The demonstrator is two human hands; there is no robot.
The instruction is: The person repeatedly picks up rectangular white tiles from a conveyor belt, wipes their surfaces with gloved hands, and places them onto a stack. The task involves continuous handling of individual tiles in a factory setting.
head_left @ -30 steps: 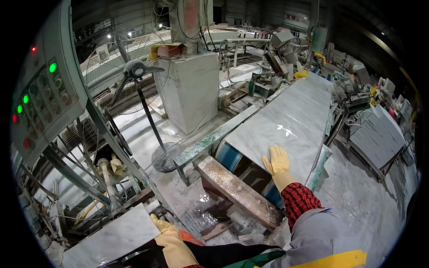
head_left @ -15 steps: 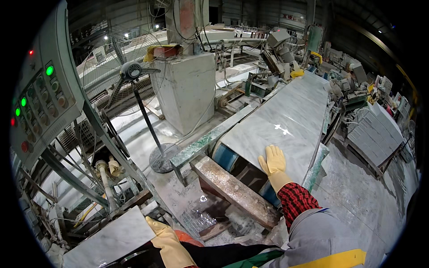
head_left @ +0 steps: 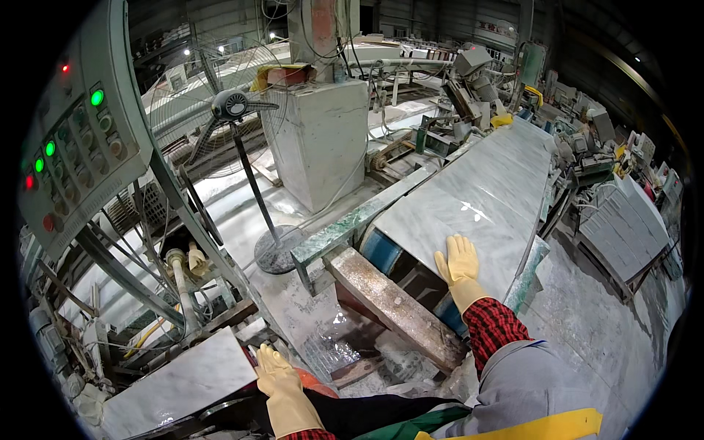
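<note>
— Is there any writing in view?
— Yes: a short row of red lettering (head_left: 499, 29), small and far off, high up and right of centre, on the back wall (head_left: 456, 16).
— Can it be read?
— No. It is too small and blurred to make out.
— What about the control panel (head_left: 110, 176) at the left?
— Any labels beside its round buttons (head_left: 49, 222) are too small to tell. Nothing legible anywhere in the picture.
</note>
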